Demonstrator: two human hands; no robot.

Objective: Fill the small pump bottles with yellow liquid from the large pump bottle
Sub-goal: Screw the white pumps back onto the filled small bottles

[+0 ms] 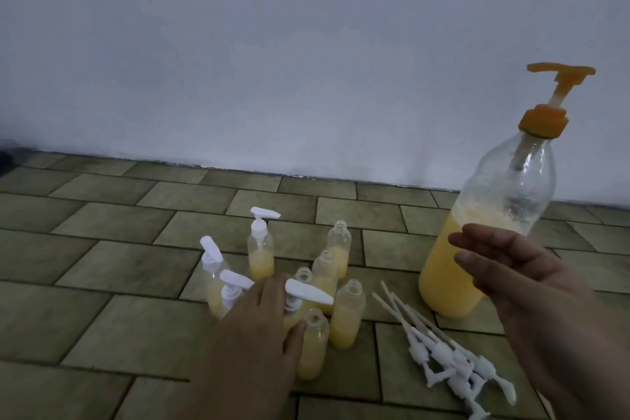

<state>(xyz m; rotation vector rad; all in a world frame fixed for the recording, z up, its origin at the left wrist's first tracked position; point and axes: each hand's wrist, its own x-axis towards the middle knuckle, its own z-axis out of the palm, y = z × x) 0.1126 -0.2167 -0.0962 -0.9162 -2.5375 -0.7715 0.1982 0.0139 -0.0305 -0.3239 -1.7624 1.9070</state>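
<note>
The large clear bottle (477, 242) with an orange pump stands at the right, about half full of yellow liquid. My right hand (521, 280) hovers just in front of it, fingers straight, not gripping. A cluster of small bottles (327, 280) with yellow liquid stands on the tiled floor at centre. Several carry white pumps, several stand uncapped. My left hand (259, 327) wraps around a small pump bottle (306, 293) at the cluster's front, thumb beside an uncapped bottle (313, 341).
Several loose white pump heads (450, 355) with long dip tubes lie on the floor between the cluster and the large bottle. A pale wall (272, 61) rises behind the tiled floor (102, 249).
</note>
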